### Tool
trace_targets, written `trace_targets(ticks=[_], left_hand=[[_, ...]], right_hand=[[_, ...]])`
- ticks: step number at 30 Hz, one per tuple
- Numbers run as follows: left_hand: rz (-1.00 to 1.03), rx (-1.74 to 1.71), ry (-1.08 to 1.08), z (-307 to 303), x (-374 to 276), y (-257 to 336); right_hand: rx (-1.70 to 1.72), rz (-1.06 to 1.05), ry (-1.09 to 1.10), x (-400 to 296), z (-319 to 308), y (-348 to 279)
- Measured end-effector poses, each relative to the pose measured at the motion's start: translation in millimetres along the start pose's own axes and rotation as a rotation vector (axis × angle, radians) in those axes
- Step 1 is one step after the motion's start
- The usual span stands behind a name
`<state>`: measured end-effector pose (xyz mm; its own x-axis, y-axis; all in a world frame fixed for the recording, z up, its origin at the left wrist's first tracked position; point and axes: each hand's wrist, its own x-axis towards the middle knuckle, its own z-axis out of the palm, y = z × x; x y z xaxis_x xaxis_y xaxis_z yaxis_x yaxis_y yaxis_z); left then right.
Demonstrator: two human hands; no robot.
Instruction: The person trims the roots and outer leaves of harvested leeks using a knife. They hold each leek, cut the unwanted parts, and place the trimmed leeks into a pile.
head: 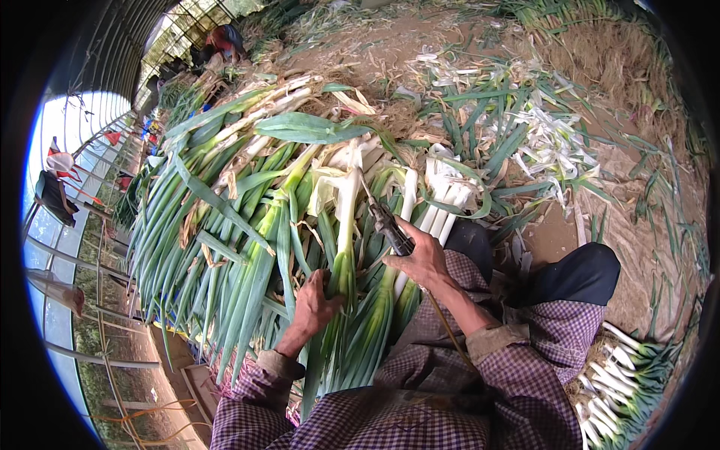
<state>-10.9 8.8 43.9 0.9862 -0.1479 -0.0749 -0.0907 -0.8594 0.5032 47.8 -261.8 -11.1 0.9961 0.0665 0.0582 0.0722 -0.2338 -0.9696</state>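
Note:
My left hand (pixel 316 306) is closed around the green leaves of a large green onion (pixel 347 225), whose white stalk points away from me. Loosened pale outer skin (pixel 323 191) hangs beside that stalk. In my right hand (pixel 424 256) is a dark air blow gun (pixel 388 225) with a thin metal nozzle; its tip is close to the white stalk. A brown hose (pixel 450 332) runs from the gun back under my right forearm. Several white-stalked green onions (pixel 441 219) lie by my right knee. Under and left of my hands spreads a thick heap of green onions (pixel 225 236).
Peeled skins and leaf scraps (pixel 551 140) litter the dirt floor (pixel 388 56). Bundled green onions (pixel 610 388) lie at my lower right, with rooted ones (pixel 613 62) piled at the far right. Another person (pixel 225 42) bends at the far left. A metal greenhouse frame (pixel 112 275) lines the left.

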Motion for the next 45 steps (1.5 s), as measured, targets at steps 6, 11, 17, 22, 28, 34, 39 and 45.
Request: trace_targets(ticks=[6,11,17,22,28,34,39,45], left_hand=[[0.008,-0.024,-0.003,0.9,-6.3,-1.5],[-0.016,-0.023,-0.017,-2.0,-8.8,4.9],[-0.012,-0.015,-0.042,-2.0,-7.7,2.6],[-0.031,-0.127,-0.05,-5.1,-1.2,-0.5],[-0.103,-0.158,-0.134,-17.6,6.7,5.1],[-0.159,-0.482,-0.284,-10.6,21.4,-4.7],[-0.293,-0.743,-0.433,-10.3,33.4,-15.3],[-0.387,-0.92,-0.501,-16.4,44.4,-25.7]], right_hand=[[-0.036,0.071,-0.029,30.2,-3.7,-8.0],[-0.079,0.121,-0.069,48.0,-11.3,-18.2],[-0.13,0.05,-0.004,52.8,-10.9,-17.6],[-0.185,0.123,-0.096,19.5,-20.9,-20.4],[-0.096,0.196,-0.297,-57.4,-25.6,-9.1],[-0.151,0.195,-0.29,-93.1,-37.4,-3.5],[-0.106,0.199,-0.301,-98.3,-47.3,-8.1],[-0.048,0.159,-0.305,-108.3,-54.1,-6.8]])
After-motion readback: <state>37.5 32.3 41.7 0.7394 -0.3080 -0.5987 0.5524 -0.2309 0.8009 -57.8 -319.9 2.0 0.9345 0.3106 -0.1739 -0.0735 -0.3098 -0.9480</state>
